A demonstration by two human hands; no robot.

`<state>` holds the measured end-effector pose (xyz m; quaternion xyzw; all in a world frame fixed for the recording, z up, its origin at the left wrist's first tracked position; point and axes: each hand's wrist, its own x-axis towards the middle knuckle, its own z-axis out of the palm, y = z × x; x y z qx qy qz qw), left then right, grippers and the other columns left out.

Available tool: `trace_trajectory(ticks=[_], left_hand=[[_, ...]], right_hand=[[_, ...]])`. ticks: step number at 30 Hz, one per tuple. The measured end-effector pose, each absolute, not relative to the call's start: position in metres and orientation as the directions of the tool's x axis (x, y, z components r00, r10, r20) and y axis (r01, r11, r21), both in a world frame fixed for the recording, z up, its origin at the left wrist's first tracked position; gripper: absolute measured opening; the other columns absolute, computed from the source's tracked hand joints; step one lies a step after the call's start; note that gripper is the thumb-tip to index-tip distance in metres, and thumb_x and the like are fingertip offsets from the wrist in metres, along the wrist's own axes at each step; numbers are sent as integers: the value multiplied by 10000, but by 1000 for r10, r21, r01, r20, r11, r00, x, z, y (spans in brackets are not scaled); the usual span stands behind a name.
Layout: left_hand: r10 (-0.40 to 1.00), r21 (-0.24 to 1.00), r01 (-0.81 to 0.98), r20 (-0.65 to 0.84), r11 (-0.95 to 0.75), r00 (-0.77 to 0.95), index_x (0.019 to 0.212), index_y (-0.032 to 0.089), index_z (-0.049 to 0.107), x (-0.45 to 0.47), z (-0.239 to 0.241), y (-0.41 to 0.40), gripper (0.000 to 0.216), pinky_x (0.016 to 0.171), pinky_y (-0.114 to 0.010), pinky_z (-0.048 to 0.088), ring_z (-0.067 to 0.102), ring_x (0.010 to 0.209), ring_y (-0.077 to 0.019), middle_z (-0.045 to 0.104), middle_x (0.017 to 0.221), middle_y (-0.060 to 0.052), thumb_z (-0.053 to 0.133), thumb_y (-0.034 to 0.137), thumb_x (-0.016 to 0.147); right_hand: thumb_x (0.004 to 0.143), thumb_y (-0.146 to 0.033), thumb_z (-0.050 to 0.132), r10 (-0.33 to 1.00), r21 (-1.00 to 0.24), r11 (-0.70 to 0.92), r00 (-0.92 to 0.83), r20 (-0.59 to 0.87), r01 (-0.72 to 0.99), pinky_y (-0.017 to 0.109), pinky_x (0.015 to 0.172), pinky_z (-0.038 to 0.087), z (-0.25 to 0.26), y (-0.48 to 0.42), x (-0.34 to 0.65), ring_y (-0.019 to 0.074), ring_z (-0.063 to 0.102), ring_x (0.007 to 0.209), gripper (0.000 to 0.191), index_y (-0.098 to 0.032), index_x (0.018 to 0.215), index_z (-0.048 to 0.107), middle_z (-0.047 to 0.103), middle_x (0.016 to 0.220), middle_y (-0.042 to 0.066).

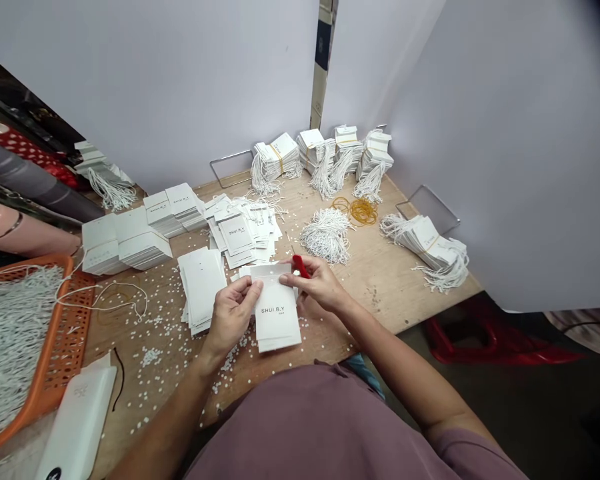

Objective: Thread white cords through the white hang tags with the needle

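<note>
My left hand (231, 315) pinches the left edge of a small stack of white paper tags (276, 313) printed "SHUI.B.Y", lying on the wooden table (380, 280). My right hand (319, 285) is closed round a small red tool (301, 266) whose tip rests at the top edge of the tags. A pile of loose white strings (327, 235) lies just beyond my right hand. A plain white stack of tags (202, 280) sits beside my left hand.
Bundled tags with strings (325, 157) line the back of the table, and another bundle (435, 247) lies at right. Yellow rubber bands (360, 210), more tag stacks (130, 237), an orange basket of strings (25, 333) and scattered paper dots surround the work. Another person's arm (15, 230) is at left.
</note>
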<state>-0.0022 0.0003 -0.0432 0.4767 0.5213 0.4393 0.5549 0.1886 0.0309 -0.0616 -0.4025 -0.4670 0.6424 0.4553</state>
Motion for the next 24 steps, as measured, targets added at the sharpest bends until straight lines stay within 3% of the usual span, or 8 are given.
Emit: trace_trajectory(ticks=[3, 5, 7, 10, 14, 18, 21, 24], left_hand=[[978, 967, -148, -199, 205, 59, 911, 150, 738, 1, -44, 1, 343, 659, -262, 547, 667, 714, -174, 746, 835, -45, 722, 484, 833], [973, 944, -236, -228, 233, 47, 908, 147, 751, 4, -46, 1, 354, 694, -288, 562, 686, 739, -189, 760, 861, -61, 746, 487, 809], [971, 941, -246, -237, 233, 11, 873, 150, 763, 7, -51, 2, 295, 715, -294, 567, 690, 730, -185, 763, 828, -49, 809, 419, 760], [985, 975, -162, -164, 153, -55, 879, 167, 789, 8, -56, 1, 221, 724, -273, 564, 690, 739, -171, 764, 809, -28, 835, 334, 742], [996, 1000, -9, -30, 30, -81, 889, 188, 807, 7, -54, 0, 170, 682, -244, 553, 679, 739, -161, 765, 823, -17, 810, 309, 771], [994, 986, 140, 102, -96, -40, 896, 199, 814, 9, -45, 2, 124, 699, -235, 550, 679, 759, -156, 763, 839, -19, 771, 279, 812], [986, 968, 186, 165, -167, 26, 915, 203, 817, 13, -41, 1, 120, 745, -246, 558, 694, 814, -168, 773, 900, -35, 760, 253, 823], [994, 988, 117, 94, -99, 52, 905, 211, 818, 13, -44, 0, 112, 737, -244, 565, 706, 819, -172, 783, 890, -32, 768, 257, 817]], right_hand=[[815, -316, 695, 975, -973, 50, -199, 96, -225, 290, 510, 507, -71, 28, 188, 149, 582, 636, 149, -252, 908, 792, 653, 773, 19], [816, -265, 671, 950, -955, 243, -159, 270, -169, 313, 624, 529, -73, 25, 188, 173, 609, 755, 145, -263, 863, 808, 652, 793, 29], [833, -255, 641, 933, -945, 302, -163, 321, -127, 299, 633, 521, -74, 22, 187, 163, 610, 760, 182, -258, 911, 807, 650, 839, 33], [869, -315, 633, 972, -980, 145, -166, 167, -137, 235, 513, 465, -73, 17, 184, 111, 552, 604, 213, -224, 1009, 765, 634, 809, 13], [822, -442, 703, 984, -979, 13, -170, 48, -204, 203, 456, 436, -73, 16, 186, 84, 467, 521, 274, -178, 754, 677, 535, 636, -32], [844, -547, 664, 951, -948, -178, -295, -96, -264, 195, 363, 430, -66, 17, 188, 69, 411, 431, 358, -189, 845, 658, 460, 588, -68], [796, -519, 737, 949, -969, -151, -301, -88, -195, 185, 340, 408, -65, 15, 185, 70, 456, 421, 355, -181, 768, 632, 512, 581, -54], [799, -523, 734, 968, -976, -125, -240, -80, -181, 191, 318, 375, -73, 15, 191, 75, 449, 390, 385, -188, 684, 583, 501, 540, -53]])
